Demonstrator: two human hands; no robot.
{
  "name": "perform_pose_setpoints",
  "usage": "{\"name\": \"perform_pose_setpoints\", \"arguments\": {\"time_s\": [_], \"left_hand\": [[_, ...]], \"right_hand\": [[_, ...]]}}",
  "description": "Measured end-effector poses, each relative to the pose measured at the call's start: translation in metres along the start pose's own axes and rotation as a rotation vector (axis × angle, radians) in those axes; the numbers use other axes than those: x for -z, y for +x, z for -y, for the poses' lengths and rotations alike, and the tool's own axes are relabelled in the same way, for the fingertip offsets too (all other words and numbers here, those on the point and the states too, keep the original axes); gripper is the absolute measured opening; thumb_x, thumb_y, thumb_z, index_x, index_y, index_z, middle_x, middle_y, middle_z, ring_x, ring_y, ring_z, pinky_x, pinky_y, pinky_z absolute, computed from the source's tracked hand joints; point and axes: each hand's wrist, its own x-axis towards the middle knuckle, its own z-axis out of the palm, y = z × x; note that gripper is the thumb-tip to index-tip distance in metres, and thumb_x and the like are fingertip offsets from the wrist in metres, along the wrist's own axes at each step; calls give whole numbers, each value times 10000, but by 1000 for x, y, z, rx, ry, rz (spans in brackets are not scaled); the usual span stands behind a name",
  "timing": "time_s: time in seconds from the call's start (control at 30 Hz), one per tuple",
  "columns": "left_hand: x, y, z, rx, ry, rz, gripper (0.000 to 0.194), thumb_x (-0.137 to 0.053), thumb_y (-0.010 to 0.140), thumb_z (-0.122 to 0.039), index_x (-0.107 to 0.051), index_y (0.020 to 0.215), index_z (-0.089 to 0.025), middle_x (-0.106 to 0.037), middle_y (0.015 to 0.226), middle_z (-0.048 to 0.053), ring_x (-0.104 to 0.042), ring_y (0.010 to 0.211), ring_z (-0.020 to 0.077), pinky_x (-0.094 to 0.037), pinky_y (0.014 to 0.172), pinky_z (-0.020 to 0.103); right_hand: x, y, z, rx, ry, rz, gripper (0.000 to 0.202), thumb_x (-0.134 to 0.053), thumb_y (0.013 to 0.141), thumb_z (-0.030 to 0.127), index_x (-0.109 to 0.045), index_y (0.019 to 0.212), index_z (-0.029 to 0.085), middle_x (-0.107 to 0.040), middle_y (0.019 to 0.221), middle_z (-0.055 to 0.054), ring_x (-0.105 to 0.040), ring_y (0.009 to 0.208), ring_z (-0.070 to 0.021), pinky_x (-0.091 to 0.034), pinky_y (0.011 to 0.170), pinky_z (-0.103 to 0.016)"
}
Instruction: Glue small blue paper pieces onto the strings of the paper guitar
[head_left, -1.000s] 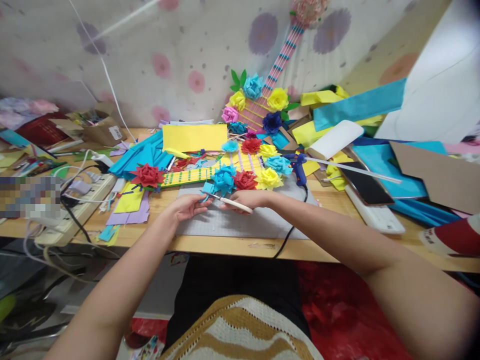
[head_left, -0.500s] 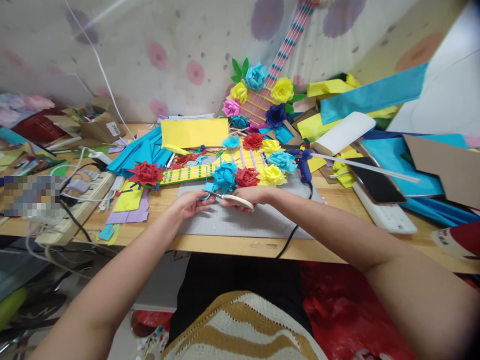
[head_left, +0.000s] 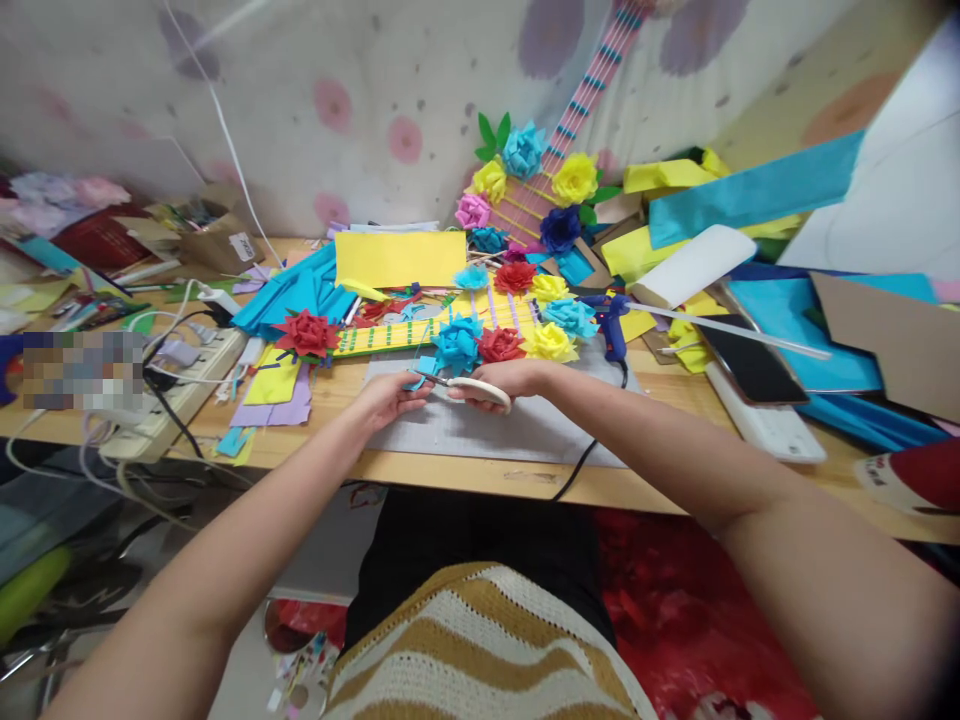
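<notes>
My right hand (head_left: pixel 496 385) is closed around the white handle of a pair of scissors (head_left: pixel 484 393), whose blades point left. At the blades, my left hand (head_left: pixel 391 398) pinches a small piece of blue paper (head_left: pixel 424 370). Just behind both hands lies a yellow paper guitar (head_left: pixel 397 337) decorated with paper flowers. A blue flower (head_left: pixel 456 343), a red flower (head_left: pixel 501 345) and a yellow flower (head_left: pixel 551 341) sit nearest my hands. Beneath is a grey cutting mat (head_left: pixel 480 436). Exactly where the blades meet the paper is too small to tell.
A blue glue gun (head_left: pixel 613 325) with its black cord stands right of the guitar. A phone (head_left: pixel 754 358) rests farther right. The power strip (head_left: pixel 176 390) and its cables lie left. Against the wall leans a pink paper guitar (head_left: pixel 525 205); a yellow sheet (head_left: pixel 401 259) lies behind.
The view has shifted slightly, so the table's contents appear a little farther right. Both hands keep their hold on the scissors and the blue paper, with little visible movement.
</notes>
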Motion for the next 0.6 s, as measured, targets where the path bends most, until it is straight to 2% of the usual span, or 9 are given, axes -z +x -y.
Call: {"name": "perform_pose_setpoints", "arguments": {"time_s": [0.13,0.23,0.3,0.37,0.43,0.5,0.6], "left_hand": [[13,-9,4,-129,-95,10,91,-520,773,-80,-611,761,-81,-672,739,63,-605,527,77,-529,504,183],[21,-12,4,-265,-70,6,59,-564,751,-139,-598,769,-96,-665,750,49,-592,518,76,-517,489,190],[24,-14,2,-350,-25,15,86,-596,725,-182,-579,762,-106,-663,775,46,-588,518,77,-513,490,200],[24,-17,-1,-421,43,25,137,-627,699,-220,-560,759,-116,-661,810,45,-597,538,83,-517,509,213],[23,-20,-5,-472,122,42,195,-652,676,-260,-542,767,-127,-652,812,35,-619,579,101,-522,530,230],[23,-22,-9,-490,193,58,239,-663,664,-297,-512,762,-140,-631,767,13,-638,605,123,-523,540,244],[22,-22,-13,-459,285,78,286,-660,660,-343,-457,740,-158,-595,680,-19,-645,589,138,-518,535,255]], "right_hand": [[-4,-3,5,45,32,73,548,-598,636,681,-452,699,156,-407,554,52,-389,456,-44,-303,415,-187],[-13,-13,6,111,84,89,557,-646,593,663,-421,721,170,-386,561,67,-365,462,-39,-286,416,-185],[-20,-26,2,200,119,83,534,-633,627,647,-391,724,180,-370,572,74,-348,468,-35,-288,424,-186],[-25,-45,-5,326,121,65,480,-578,713,617,-360,719,189,-348,578,76,-334,473,-37,-289,434,-190],[-27,-70,-13,438,82,-18,414,-536,781,566,-367,743,189,-362,596,66,-355,495,-48,-305,451,-198],[-24,-97,-21,473,-17,-121,373,-509,813,535,-399,777,181,-421,619,42,-393,535,-66,-322,475,-205],[-15,-134,-32,356,-189,-324,366,-531,795,525,-445,765,170,-451,639,25,-411,576,-85,-340,516,-216]]}}
